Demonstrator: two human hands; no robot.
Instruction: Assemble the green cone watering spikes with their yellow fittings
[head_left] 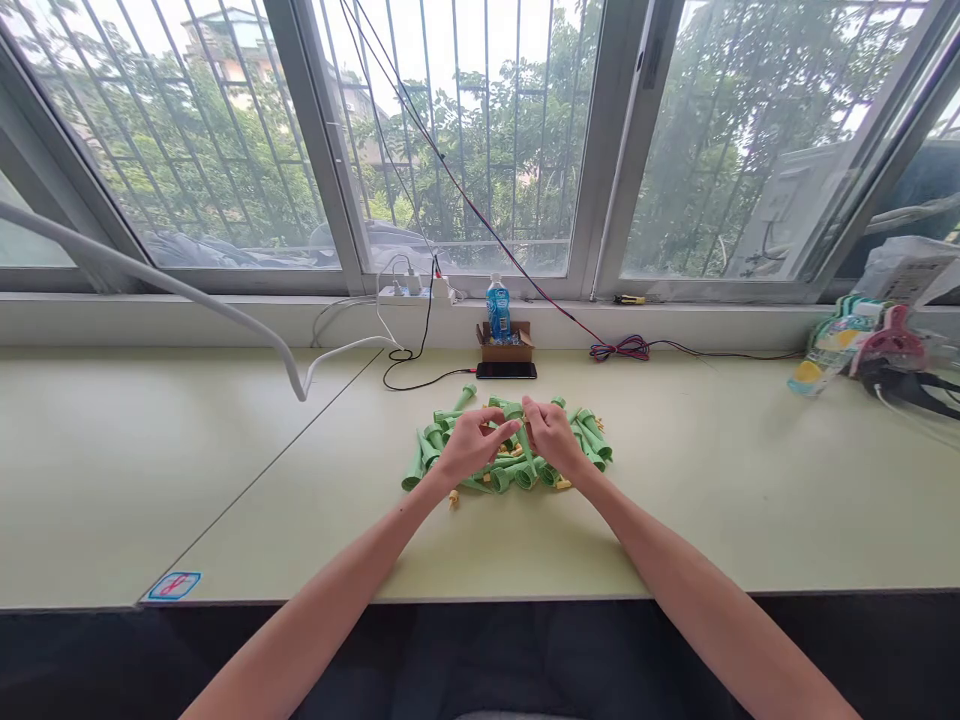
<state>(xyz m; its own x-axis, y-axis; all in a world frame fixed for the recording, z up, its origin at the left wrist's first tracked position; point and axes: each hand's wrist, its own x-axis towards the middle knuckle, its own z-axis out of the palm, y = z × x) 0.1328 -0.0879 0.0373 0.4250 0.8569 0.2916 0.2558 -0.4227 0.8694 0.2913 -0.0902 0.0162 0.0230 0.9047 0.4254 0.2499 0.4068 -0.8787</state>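
A heap of green cone-shaped plastic pieces [589, 432] with small yellow caps [453, 497] lies in the middle of the pale table [712, 500]. Both my hands are over the heap, close together. My left hand [471, 445] has its fingers curled in a pinch on one green piece [511, 412]. My right hand [551, 437] is curled too, its fingertips meeting the same piece from the right. The part between the fingers is mostly hidden.
Behind the heap lie a black phone [506, 370], a small cardboard box [507, 349] and a blue bottle [498, 308]. Cables [622, 348] and a power strip [416, 291] run along the window sill. Packaged items [862, 345] sit far right. A white cable [187, 292] crosses the left.
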